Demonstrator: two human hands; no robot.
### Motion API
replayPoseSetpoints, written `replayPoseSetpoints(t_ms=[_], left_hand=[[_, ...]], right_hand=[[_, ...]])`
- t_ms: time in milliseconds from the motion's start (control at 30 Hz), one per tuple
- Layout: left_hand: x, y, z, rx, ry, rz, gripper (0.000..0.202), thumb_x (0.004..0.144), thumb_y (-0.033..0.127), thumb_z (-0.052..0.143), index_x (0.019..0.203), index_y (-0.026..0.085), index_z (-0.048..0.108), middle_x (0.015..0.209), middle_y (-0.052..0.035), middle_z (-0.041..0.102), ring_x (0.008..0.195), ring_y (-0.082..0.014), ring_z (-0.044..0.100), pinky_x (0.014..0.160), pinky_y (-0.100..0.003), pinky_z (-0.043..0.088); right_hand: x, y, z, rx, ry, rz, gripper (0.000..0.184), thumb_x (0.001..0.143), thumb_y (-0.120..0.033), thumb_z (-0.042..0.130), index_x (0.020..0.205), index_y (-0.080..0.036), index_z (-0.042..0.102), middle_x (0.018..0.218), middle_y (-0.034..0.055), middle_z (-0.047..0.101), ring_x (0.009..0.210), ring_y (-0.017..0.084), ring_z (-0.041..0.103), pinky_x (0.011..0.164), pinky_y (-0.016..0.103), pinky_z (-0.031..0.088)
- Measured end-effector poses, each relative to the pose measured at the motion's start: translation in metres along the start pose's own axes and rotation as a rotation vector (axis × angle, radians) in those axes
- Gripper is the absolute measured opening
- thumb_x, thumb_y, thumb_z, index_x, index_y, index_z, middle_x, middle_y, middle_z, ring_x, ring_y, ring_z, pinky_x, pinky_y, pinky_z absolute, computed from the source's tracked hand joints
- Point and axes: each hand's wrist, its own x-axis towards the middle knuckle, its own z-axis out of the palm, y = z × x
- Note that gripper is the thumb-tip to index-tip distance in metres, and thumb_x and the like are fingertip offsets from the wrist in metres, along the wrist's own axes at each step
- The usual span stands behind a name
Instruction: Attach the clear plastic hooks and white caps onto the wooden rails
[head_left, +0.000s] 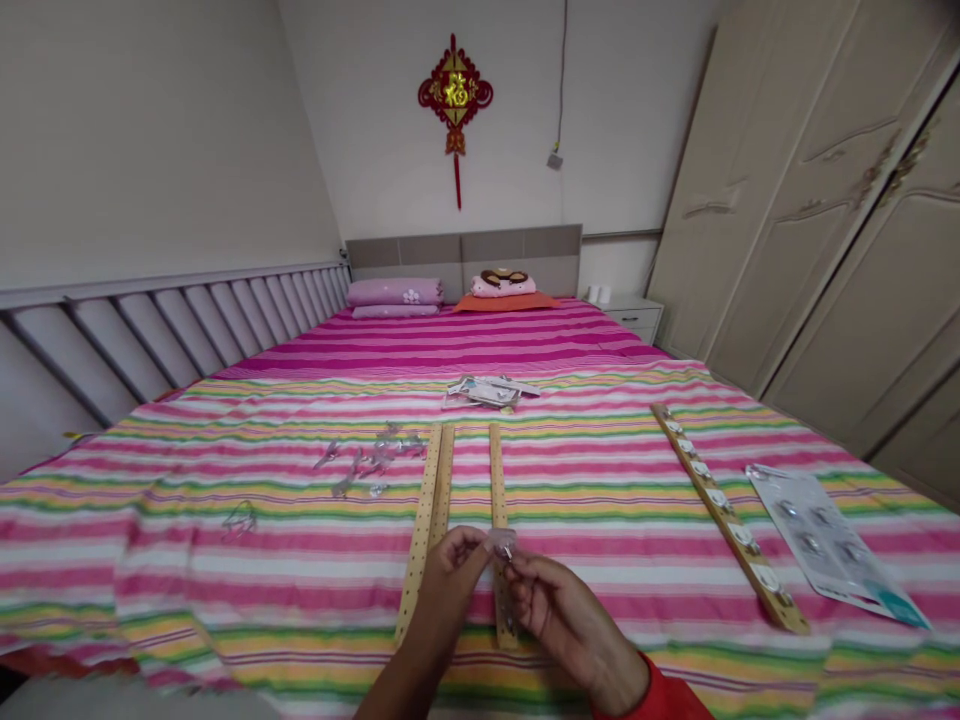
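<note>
My left hand (452,572) and my right hand (559,612) meet near the bed's front edge, both with fingers pinched. Between them is a small hook (503,542) with a clear plastic backing and a metal part. Below it lies a narrow wooden strip with holes (498,480), partly covered by my hands. Left of that, two more perforated wooden strips (424,515) lie side by side. Loose clear plastic pieces and small metal hooks (381,455) are scattered further left.
A wooden strip with a row of white round hooks (718,499) lies at right, beside a blister card of hooks (829,545). A pile of packaging (487,391) sits farther back. At left is a thin clear piece (240,520). Folded bedding (396,292) rests by the headboard.
</note>
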Motion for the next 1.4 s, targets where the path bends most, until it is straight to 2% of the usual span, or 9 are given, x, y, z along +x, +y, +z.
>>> replayPoseSetpoints(t_ms=[100,167,267,400,533,700,1067,1200,1400], left_hand=[[0.005,0.000,0.002,0.032,0.000,0.025,0.023,0.067,0.038,0.067,0.065,0.016,0.060,0.063,0.0009,0.061,0.064,-0.0132,0.053,0.064,-0.025,0.041],[0.007,0.001,0.003,0.049,0.015,0.017,0.022,0.068,0.038,0.065,0.065,0.016,0.059,0.061,0.0015,0.059,0.061,-0.0127,0.051,0.062,-0.025,0.040],[0.012,0.005,0.003,0.087,0.034,-0.020,0.023,0.067,0.038,0.063,0.063,0.016,0.058,0.056,0.0032,0.054,0.056,-0.0116,0.047,0.058,-0.024,0.038],[0.028,0.005,0.001,0.203,-0.001,-0.028,0.024,0.067,0.038,0.060,0.057,0.018,0.054,0.053,0.0042,0.048,0.055,-0.0108,0.043,0.056,-0.023,0.035],[0.051,-0.001,0.002,0.293,-0.061,-0.008,0.024,0.067,0.037,0.055,0.053,0.019,0.049,0.050,0.0057,0.042,0.052,-0.0098,0.039,0.053,-0.023,0.032],[0.073,-0.008,0.005,0.357,-0.019,-0.038,0.019,0.062,0.033,0.053,0.050,0.019,0.048,0.047,0.0060,0.041,0.050,-0.0102,0.039,0.052,-0.024,0.032],[0.103,-0.040,0.008,0.440,0.032,-0.088,0.012,0.060,0.025,0.053,0.050,0.018,0.053,0.050,0.0035,0.052,0.055,-0.0133,0.049,0.057,-0.025,0.037],[0.113,-0.052,0.008,0.481,0.040,-0.091,0.014,0.060,0.024,0.053,0.048,0.018,0.051,0.048,0.0041,0.049,0.054,-0.0127,0.048,0.056,-0.025,0.036],[0.116,-0.055,0.009,0.530,0.044,-0.101,0.017,0.059,0.024,0.053,0.044,0.019,0.047,0.043,0.0054,0.042,0.052,-0.0126,0.045,0.054,-0.025,0.034]], right_hand=[[0.000,0.001,-0.001,-0.092,-0.017,-0.033,0.018,0.060,-0.016,0.077,0.070,-0.012,0.064,0.059,0.0003,0.065,0.044,0.006,0.054,0.043,0.016,0.040],[0.003,0.000,-0.003,-0.221,0.012,-0.095,0.024,0.062,-0.028,0.078,0.073,-0.013,0.064,0.060,0.0008,0.066,0.041,0.007,0.053,0.039,0.017,0.038],[0.009,-0.007,-0.008,-0.435,0.138,-0.293,0.037,0.058,-0.042,0.080,0.078,-0.014,0.067,0.058,0.0000,0.065,0.038,0.008,0.050,0.036,0.019,0.034],[0.019,-0.023,-0.009,-0.593,0.178,-0.473,0.035,0.054,-0.041,0.082,0.072,-0.014,0.069,0.048,-0.0017,0.061,0.041,0.009,0.050,0.042,0.021,0.038],[0.033,-0.035,-0.006,-0.644,0.142,-0.480,0.031,0.054,-0.042,0.079,0.062,-0.015,0.065,0.044,-0.0002,0.061,0.040,0.011,0.053,0.043,0.023,0.040],[0.058,-0.038,-0.015,-0.693,0.188,-0.466,0.024,0.057,-0.037,0.073,0.059,-0.016,0.061,0.039,-0.0016,0.059,0.035,0.011,0.051,0.038,0.022,0.039],[0.097,-0.037,-0.038,-0.760,0.279,-0.417,0.016,0.058,-0.028,0.062,0.049,-0.019,0.052,0.031,-0.0053,0.050,0.028,0.009,0.044,0.032,0.020,0.032],[0.102,-0.036,-0.041,-0.788,0.304,-0.417,0.018,0.061,-0.028,0.059,0.047,-0.020,0.051,0.029,-0.0055,0.048,0.027,0.009,0.042,0.031,0.020,0.030],[0.107,-0.035,-0.043,-0.814,0.346,-0.421,0.020,0.063,-0.028,0.058,0.045,-0.021,0.050,0.026,-0.0061,0.044,0.025,0.008,0.038,0.030,0.020,0.024]])
